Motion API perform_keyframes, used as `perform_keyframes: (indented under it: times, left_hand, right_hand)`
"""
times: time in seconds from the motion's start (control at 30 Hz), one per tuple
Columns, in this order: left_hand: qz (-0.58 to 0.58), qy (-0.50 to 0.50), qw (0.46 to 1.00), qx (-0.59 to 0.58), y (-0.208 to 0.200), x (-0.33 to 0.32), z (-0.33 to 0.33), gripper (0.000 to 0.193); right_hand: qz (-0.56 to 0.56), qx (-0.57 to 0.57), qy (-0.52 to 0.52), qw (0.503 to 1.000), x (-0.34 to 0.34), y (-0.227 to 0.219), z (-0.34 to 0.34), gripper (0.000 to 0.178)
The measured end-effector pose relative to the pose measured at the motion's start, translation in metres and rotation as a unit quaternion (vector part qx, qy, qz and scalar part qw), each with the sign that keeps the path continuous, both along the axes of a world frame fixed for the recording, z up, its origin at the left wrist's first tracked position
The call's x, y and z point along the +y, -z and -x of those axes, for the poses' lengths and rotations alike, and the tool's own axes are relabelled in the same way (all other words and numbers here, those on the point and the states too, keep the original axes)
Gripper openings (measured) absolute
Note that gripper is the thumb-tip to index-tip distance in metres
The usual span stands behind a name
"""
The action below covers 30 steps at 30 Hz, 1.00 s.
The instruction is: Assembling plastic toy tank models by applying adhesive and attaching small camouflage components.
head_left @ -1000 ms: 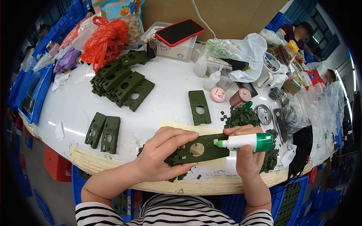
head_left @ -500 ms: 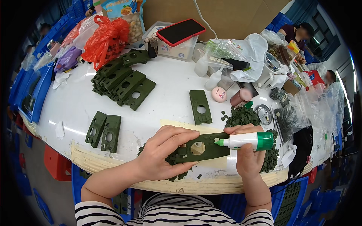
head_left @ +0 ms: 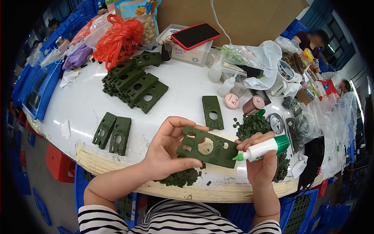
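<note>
My left hand [head_left: 161, 150] is closed on the left end of a dark green plastic plate [head_left: 218, 156], which has one large round hole and several small openings. The plate is held tilted above the table's front edge. In my right hand [head_left: 261, 167] lies a white glue bottle [head_left: 260, 150] with a green base and a pointed green nozzle. That nozzle points left, in front of the plate's right end; whether they touch I cannot tell. My right fingertips are close to the same end. Small dark green pieces [head_left: 181, 178] lie in a heap below the plate.
Stacked green plates [head_left: 134, 87] sit at the back left, two more [head_left: 120, 136] nearer, and one [head_left: 212, 113] behind my hands. Another heap of green pieces [head_left: 251, 126] is at right, near squeeze bottles [head_left: 226, 86] and a pink jar [head_left: 254, 105]. A red-edged phone [head_left: 196, 36] rests on a box.
The glue nozzle has moved from the small opening in the plate to its right end. My left hand has tilted the plate more toward me. The whole view has shifted slightly.
</note>
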<state>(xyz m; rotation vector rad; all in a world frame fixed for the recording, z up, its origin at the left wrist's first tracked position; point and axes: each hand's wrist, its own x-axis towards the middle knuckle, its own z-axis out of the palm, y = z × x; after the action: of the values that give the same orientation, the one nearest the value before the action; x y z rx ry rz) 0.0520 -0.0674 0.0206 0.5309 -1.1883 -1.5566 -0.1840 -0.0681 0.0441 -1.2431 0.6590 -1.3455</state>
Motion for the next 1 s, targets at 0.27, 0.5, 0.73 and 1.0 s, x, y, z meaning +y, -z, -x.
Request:
perform_keyframes:
  times: [0.27,0.5,0.73,1.0]
  left_hand:
    - [-0.148,0.229,0.956,0.105,0.0,0.006,0.006,0.061]
    - [-0.133,0.279,0.951,-0.008,0.004,0.013,0.01,0.055]
    - [-0.125,0.293,0.947,-0.037,-0.001,0.009,0.007,0.057]
    - [-0.133,0.286,0.948,-0.024,0.0,0.011,0.007,0.055]
  right_hand:
    - [0.058,0.03,0.028,0.997,0.003,0.0,-0.002,0.052]
    - [0.096,0.046,-0.017,0.994,0.008,0.012,-0.017,0.047]
    - [0.102,0.056,-0.03,0.993,0.008,0.016,-0.015,0.042]
    - [0.109,0.066,-0.033,0.991,0.008,0.017,-0.015,0.042]
